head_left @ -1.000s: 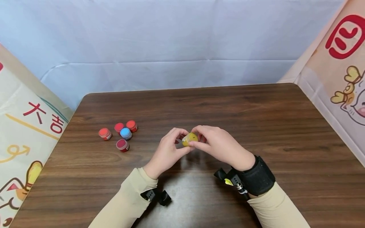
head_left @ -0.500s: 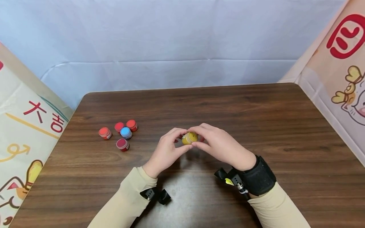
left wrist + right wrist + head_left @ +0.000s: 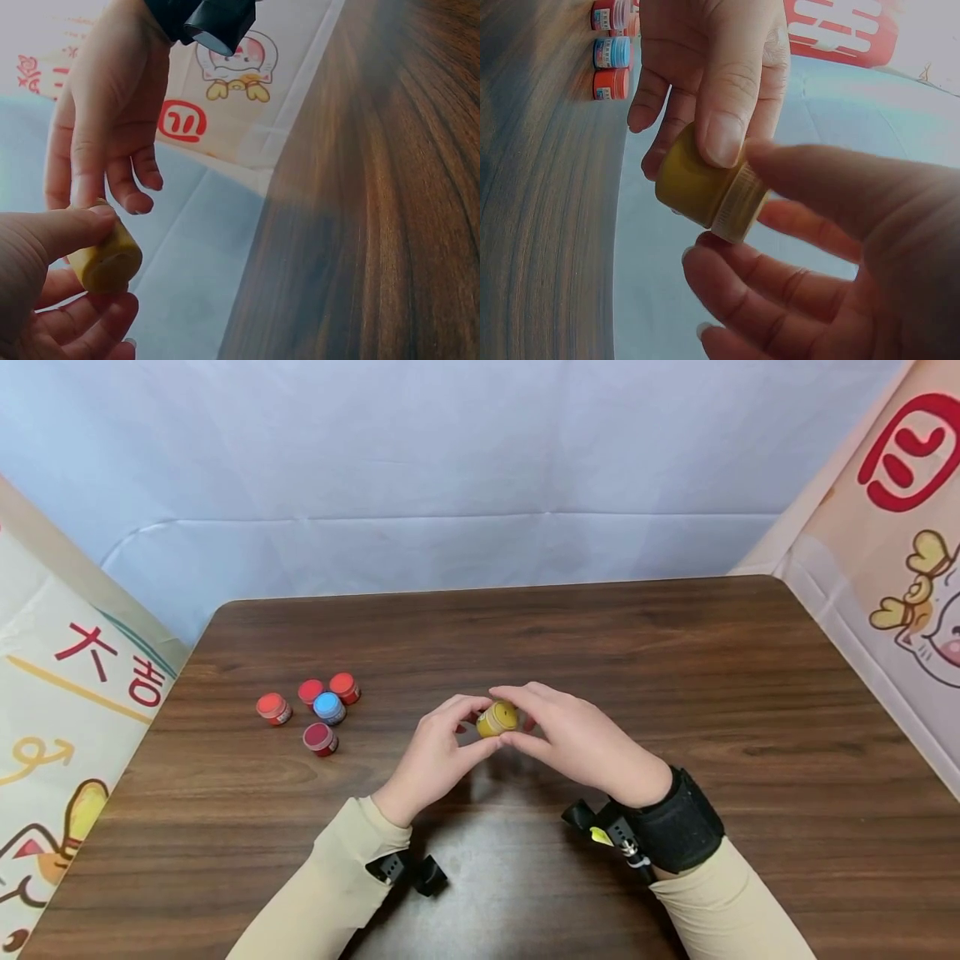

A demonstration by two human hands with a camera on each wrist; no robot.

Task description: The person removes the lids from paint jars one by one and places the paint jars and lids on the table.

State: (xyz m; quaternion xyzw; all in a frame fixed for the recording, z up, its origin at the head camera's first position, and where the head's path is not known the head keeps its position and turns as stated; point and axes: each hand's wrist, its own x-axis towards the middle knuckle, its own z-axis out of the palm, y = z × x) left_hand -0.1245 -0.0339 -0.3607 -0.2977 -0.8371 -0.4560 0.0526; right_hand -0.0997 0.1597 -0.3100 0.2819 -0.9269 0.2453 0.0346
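Note:
A small yellow paint jar (image 3: 497, 720) is held tilted above the table between both hands. My left hand (image 3: 438, 750) grips its body with thumb and fingers; in the right wrist view the left thumb lies flat on the yellow side (image 3: 690, 187). My right hand (image 3: 573, 735) pinches the ridged lid (image 3: 740, 202) between thumb and fingertips. The left wrist view shows the rounded base of the jar (image 3: 112, 262) sticking out past the left thumb. The lid appears seated against the body.
Left of the hands stand several similar jars: an orange-red one (image 3: 273, 708), two more red ones, a blue one (image 3: 329, 707) and a dark red one (image 3: 320, 739). The brown wooden table (image 3: 675, 677) ends at a pale blue cloth (image 3: 450, 460).
Both hands and the yellow jar have shifted slightly away from the body. The right fingers have moved a little round the lid end. The other jars stay put on the table.

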